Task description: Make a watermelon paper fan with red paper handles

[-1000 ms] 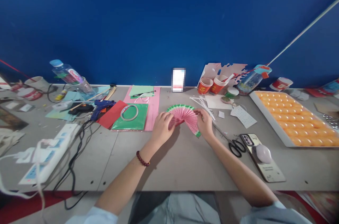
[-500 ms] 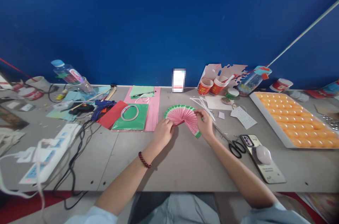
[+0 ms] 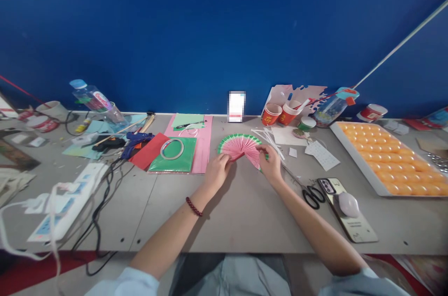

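A pleated paper fan [image 3: 241, 144], pink with a green outer edge like a watermelon slice, is spread in an arc between my hands. My left hand [image 3: 218, 168] pinches its left end near the inner fold. At the right end, the fingers of my right hand [image 3: 270, 161] are closed on the fan's edge, partly hiding it. Black-handled scissors [image 3: 313, 196] lie to the right of my right forearm. Left of my left hand is a roll of tape [image 3: 171, 149] on a green paper pack [image 3: 187, 158].
A pixelated phone screen [image 3: 236, 106] stands against the blue wall. Red paper cups [image 3: 271, 114] and a tray of orange balls [image 3: 392, 158] are on the right, with a phone [image 3: 364, 230] nearer. Left are a blue glue gun [image 3: 136, 144], a bottle [image 3: 98, 102] and a power strip [image 3: 70, 205].
The fan's right end has swung up and in, and its green tip is now mostly behind my right hand. My left hand has shifted slightly right and up.
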A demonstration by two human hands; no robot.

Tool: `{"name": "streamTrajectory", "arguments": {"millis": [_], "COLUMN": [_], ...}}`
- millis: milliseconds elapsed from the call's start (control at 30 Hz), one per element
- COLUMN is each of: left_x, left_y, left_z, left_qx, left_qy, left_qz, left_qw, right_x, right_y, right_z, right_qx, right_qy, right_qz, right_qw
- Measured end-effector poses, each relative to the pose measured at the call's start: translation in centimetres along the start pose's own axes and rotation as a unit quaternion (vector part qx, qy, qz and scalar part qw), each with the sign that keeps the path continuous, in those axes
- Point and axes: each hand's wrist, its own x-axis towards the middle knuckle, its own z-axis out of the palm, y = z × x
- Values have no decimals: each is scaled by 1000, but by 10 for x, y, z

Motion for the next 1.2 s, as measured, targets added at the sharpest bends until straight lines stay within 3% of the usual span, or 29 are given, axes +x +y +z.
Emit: {"name": "streamTrajectory", "arguments": {"millis": [100, 233, 367, 467, 633, 900, 1033, 1133, 1200], "left_x": [3, 9, 8, -1, -23, -31, -28, -30, -32], "left_y": [0, -8, -36, -64, -97, -108, -113, -123, -132], "left_z": [-16, -63, -112, -131, -133, -123, -128, -140, -148], "left_qx": [14, 105, 196, 267, 319, 244, 179, 255, 318], "left_qy": [9, -28, -92, -95, -73, -29, -1, 62, 27], "left_qz": [11, -22, -128, -178, -185, -105, -101, -150, -217], "left_qw": [1000, 994, 968, 942, 927, 964, 979, 953, 923], "right_x": [-1, -1, 0, 0, -2, -3, -3, -3, -3], "right_y": [1, 1, 1, 1, 3, 7, 9, 10, 10], "right_z": [1, 0, 1, 1, 2, 6, 6, 6, 5], "right_qx": [-4, 0, 2, 3, 9, 9, 14, 13, 12], "right_qy": [-1, -8, -11, -15, -14, -32, -32, -33, -35], "right_qz": [-4, -12, -16, -17, -17, -4, -3, -6, -6], "right_qw": [1000, 1000, 1000, 1000, 1000, 999, 999, 999, 999]}}
